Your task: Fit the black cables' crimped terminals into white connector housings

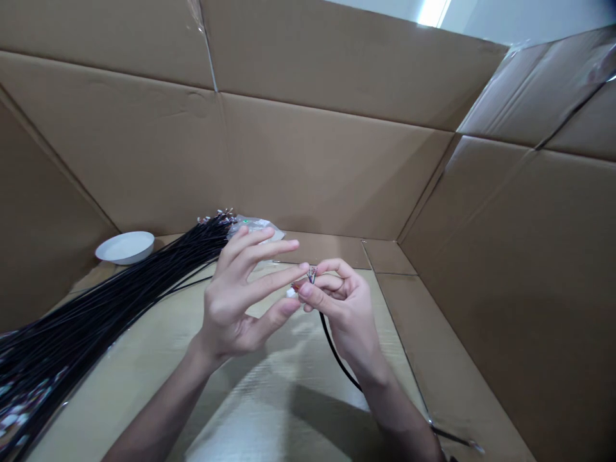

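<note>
Inside cardboard walls (327,167) | shiny tan surface (166,333) | right grip (349,308) on cable (337,355)

The near cable (337,358) looks like smooth plastic, the far bag (258,222) glossy, crinkled film, and the walls (327,173) matt, creased cardboard.

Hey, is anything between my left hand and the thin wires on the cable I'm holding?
Nothing visible. Your left hand has its index fingertip right by the thin wires at the end of the black cable in your right hand; whether it touches them I can't tell. The cable bundle lies off to the left.
</note>
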Tool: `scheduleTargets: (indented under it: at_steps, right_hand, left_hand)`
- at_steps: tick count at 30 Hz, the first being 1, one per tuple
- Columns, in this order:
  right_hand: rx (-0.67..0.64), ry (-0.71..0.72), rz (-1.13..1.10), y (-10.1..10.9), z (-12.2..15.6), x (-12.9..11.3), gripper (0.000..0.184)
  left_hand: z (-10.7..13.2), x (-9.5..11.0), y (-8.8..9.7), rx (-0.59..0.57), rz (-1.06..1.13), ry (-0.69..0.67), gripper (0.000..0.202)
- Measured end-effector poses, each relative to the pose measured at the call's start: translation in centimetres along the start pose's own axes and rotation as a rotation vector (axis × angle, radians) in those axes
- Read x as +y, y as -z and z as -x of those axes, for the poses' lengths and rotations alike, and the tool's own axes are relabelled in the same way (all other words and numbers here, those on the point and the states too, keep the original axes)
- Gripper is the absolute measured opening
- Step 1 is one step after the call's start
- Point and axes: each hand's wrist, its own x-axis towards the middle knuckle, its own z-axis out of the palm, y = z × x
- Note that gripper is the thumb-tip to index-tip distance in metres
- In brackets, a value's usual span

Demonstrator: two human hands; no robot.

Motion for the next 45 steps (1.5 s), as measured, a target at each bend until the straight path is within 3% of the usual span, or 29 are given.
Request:
scheduleTargets:
  at_steps: [6, 13, 20, 28, 34, 45]
  right_hand:
    - [0.018, 0.015, -0.009, -0.1, -0.1, 0.0, 0.034]
    - [0.042, 0.054, 0.027, 0.1, -0.3, 0.2, 0.027]
    - [0.061, 0.101, 0.021, 0.3, -0.4, 0.6, 0.016]
    - [0.133, 0.138, 0.024, 0.1, -0.4, 0.7, 0.014]
    - [0.145, 0.155, 0.052, 0.2, -0.2, 0.7, 0.016]
    - [0.059, 0.104, 0.059, 0.4, -0.4, 0.6, 0.019]
  left_hand:
    - [0.2, 0.0, 0.1, 0.026, -0.061, -0.089, 0.031]
    - [-0.7, 0.9, 0.2, -0.007, 0.064, 0.141, 0.021]
    - [-0.8, 0.7, 0.0, -0.054, 0.007, 0.113, 0.016]
    - [-0.2, 1.6, -1.3, -0.011, 0.362, 0.527, 0.01]
    - [-0.5, 2.1, -1.5, 0.01, 0.518, 0.666, 0.008]
    - [-1.1, 1.6, -0.6, -0.107, 0.438, 0.587, 0.007]
